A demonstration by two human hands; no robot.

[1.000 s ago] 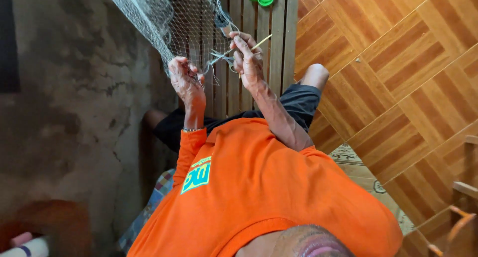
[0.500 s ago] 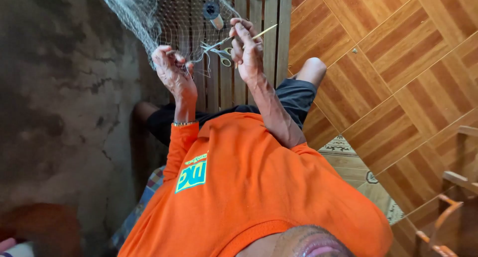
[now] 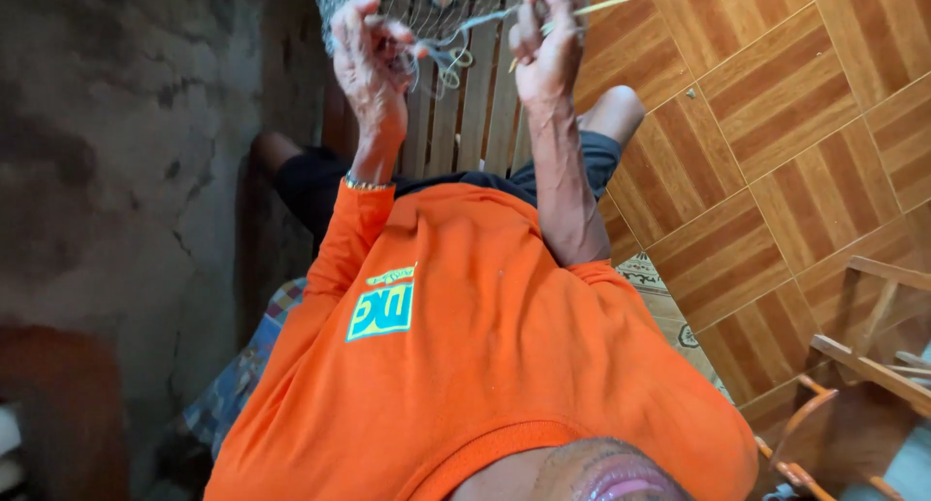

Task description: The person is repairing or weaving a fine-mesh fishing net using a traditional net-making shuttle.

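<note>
- Seated on a wooden slatted bench [image 3: 485,123], viewed from above the head, both arms raised toward the top of the frame.
- Left hand [image 3: 369,60], at upper centre-left, closed on a bunch of fine fishing net [image 3: 417,6]; fingers curled tight around the mesh, likely to hold it taut and steady for the other hand.
- Net gathered at the top edge of the frame, draped down between the two hands in front of the slats.
- Right hand [image 3: 545,50], at upper centre, pinched shut on a thin pale netting needle [image 3: 592,6] that pointed out to the upper right; grip set near the thumb and forefinger, as suits threading through small meshes.
- Small scissors [image 3: 451,55] hung just between the hands, loops downward, tip toward the right hand; hard to tell whether held by a finger or caught on the twine.
- Left forearm upright with wrist bent inward, a thin bracelet at the cuff of the orange shirt [image 3: 465,365]; right forearm bare, straight, elbow low by the torso.
- Patterned tiled floor [image 3: 776,123] filled the right of the frame, rough grey wall [image 3: 116,171] the left, part of a wooden chair [image 3: 863,375] at lower right.
</note>
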